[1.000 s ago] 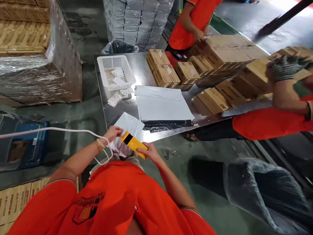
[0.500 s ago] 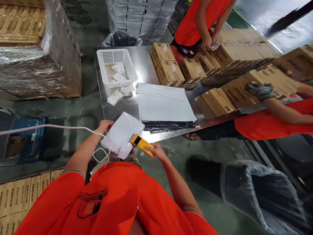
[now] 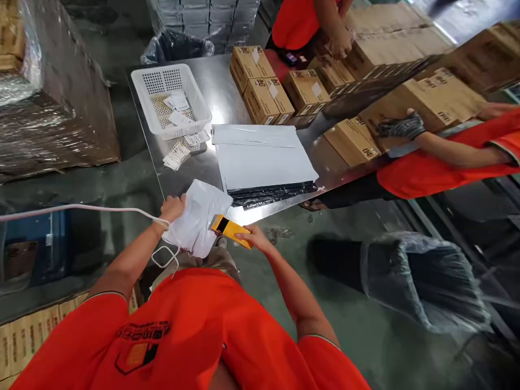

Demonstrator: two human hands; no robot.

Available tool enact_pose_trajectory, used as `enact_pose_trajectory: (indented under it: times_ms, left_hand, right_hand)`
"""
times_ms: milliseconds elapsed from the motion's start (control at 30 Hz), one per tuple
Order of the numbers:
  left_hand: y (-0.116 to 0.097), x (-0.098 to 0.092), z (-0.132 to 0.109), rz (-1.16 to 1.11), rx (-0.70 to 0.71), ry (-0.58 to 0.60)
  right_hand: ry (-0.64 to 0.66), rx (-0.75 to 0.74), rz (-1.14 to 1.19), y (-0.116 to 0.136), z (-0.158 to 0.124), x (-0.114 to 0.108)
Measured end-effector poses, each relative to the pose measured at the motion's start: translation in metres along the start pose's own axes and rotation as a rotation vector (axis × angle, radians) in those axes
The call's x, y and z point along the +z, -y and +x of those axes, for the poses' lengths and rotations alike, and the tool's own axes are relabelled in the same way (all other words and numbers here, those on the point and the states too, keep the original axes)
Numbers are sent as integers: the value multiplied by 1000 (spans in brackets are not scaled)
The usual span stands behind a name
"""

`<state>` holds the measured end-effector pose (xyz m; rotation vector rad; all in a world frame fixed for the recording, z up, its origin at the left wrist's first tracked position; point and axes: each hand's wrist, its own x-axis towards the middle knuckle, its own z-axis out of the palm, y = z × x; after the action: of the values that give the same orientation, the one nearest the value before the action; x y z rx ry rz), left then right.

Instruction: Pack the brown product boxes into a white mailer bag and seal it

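My left hand [image 3: 173, 208] is shut on the edge of a white plastic mailer bag [image 3: 197, 219], which hangs crumpled over the front of a steel table [image 3: 221, 92]. My right hand [image 3: 248, 234] grips a yellow handheld scanner [image 3: 227, 230] with a dark screen, just right of the bag. A white cable [image 3: 85, 207] runs in from the left past my left wrist and loops below it. Beyond my hands lies a stack of white mailers [image 3: 260, 157] with black-edged bags [image 3: 272, 195] beneath.
A white plastic basket [image 3: 170, 100] holds paper labels, and more labels [image 3: 176, 154] lie beside it. Cardboard boxes [image 3: 260, 85] stand on the table. Two co-workers in orange handle boxes at the right, one with a grey glove [image 3: 400, 127]. A shrink-wrapped pallet [image 3: 69, 108] stands left.
The whole view has shifted up and left. The scanner has moved off the bag toward my right, leaving more bag visible. The co-worker's gloved hand has moved left across the boxes.
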<state>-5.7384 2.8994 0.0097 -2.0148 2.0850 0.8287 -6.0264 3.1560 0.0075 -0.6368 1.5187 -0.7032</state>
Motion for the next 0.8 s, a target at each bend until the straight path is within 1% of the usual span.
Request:
enact_pose_trajectory:
  times_ms: [67, 167, 233, 300, 367, 433, 500, 567, 633, 733, 800]
  left_hand:
    - [-8, 7, -17, 109, -12, 75]
    - [-13, 17, -40, 116, -12, 74]
    - [-12, 23, -55, 131, -10, 85]
    - [-10, 30, -68, 141, -18, 95]
    - [-9, 37, -78, 150, -39, 93]
    - [-8, 42, -83, 158, -56, 84]
    - [-6, 44, -81, 161, -58, 79]
    - [-3, 44, -76, 156, -50, 75]
    - [3, 43, -68, 141, -37, 63]
    - [15, 34, -53, 75, 10, 39]
    - [23, 24, -42, 26, 63, 26]
  right_hand:
    - [8, -3, -13, 0, 1, 2]
    - [21, -13, -15, -5, -2, 3]
    - [31, -9, -5, -17, -13, -1]
    - [33, 15, -2, -38, -31, -11]
    - [14, 63, -5, -66, -54, -25]
    - [-26, 122, 2, -96, -77, -40]
    - [-67, 179, 29, -122, -91, -46]
    - [-83, 218, 68, -138, -90, -40]
    - [-81, 227, 104, -140, -75, -23]
    - [-69, 163, 149, -125, -42, 8]
    - [-32, 63, 146, -108, -23, 25]
